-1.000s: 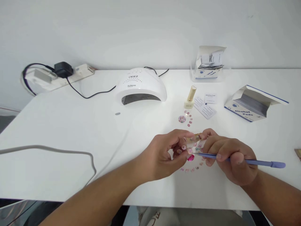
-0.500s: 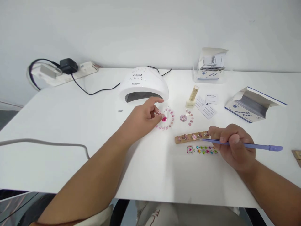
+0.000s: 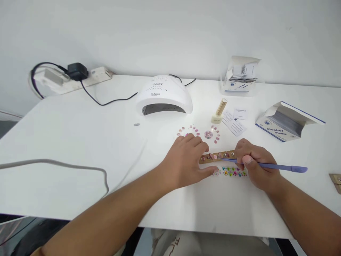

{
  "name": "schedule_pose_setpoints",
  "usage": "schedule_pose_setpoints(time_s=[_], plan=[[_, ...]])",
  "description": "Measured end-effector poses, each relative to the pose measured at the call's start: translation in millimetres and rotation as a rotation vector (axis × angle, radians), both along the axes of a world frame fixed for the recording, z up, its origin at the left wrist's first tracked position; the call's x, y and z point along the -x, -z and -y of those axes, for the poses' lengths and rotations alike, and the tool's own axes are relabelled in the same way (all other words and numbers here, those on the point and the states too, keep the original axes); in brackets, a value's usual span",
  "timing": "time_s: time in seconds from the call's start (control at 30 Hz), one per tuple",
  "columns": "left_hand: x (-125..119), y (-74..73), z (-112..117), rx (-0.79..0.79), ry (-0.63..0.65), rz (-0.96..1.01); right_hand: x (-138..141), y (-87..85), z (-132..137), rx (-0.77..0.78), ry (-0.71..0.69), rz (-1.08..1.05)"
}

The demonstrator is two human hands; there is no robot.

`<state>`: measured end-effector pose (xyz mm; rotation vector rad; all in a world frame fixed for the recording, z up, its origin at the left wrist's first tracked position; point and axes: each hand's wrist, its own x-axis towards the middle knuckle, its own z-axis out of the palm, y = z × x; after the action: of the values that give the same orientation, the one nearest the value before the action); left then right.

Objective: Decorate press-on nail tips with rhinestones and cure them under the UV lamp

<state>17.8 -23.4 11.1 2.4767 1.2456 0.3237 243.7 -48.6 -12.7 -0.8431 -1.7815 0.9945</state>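
Note:
My right hand [image 3: 257, 161] is closed around a slim purple brush [image 3: 282, 167], its thin tip at a brown strip [image 3: 229, 154]. Several decorated false nails sit along this strip, and the tip meets a pale pink nail [image 3: 215, 156] there. Beside the strip's left end lies my left hand [image 3: 188, 161], thumb and index finger spread to either side of it, and I see nothing held. Just below the strip are colourful rhinestones [image 3: 234, 171], partly covered by my left thumb. Behind my left hand, a ring of pink nail decorations [image 3: 194, 128] is partly hidden.
A white nail lamp [image 3: 164, 94] stands at the back, wired toward a power strip [image 3: 99, 74]. Behind the work are a polish bottle [image 3: 219, 111], a round glittery piece [image 3: 208, 134] and pad sachets [image 3: 240, 113]. An open alcohol pad box [image 3: 278, 128] stands right; a grey cable [image 3: 58, 162] lies left.
My left hand has moved from the pink ring down and right to the strip's left end, its thumb and index spreading. The brush and right hand have shifted slightly left.

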Motion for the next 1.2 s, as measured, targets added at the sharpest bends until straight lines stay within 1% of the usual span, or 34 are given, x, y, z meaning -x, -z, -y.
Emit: schedule_pose_setpoints(time_s=[0.1,0.2,0.47,0.73,1.0,1.2], plan=[[-5,4.0,2,0.031,-0.041,0.001,0,-0.1,-2,0.022,-0.002,0.013],[-7,4.9,1,0.019,-0.053,0.021,0,0.6,-3,0.026,-0.002,0.022],[-8,8.1,3,-0.02,-0.018,0.065,3,-0.8,-6,0.024,-0.009,0.027],[-6,11.6,2,-0.039,0.026,0.137,6,-2.2,-6,0.083,0.013,0.034],[-5,12.7,1,0.014,0.027,0.124,7,1.3,-6,0.124,0.023,0.042],[-5,13.5,-1,0.025,0.027,0.137,8,3.4,-5,0.161,0.042,0.028]])
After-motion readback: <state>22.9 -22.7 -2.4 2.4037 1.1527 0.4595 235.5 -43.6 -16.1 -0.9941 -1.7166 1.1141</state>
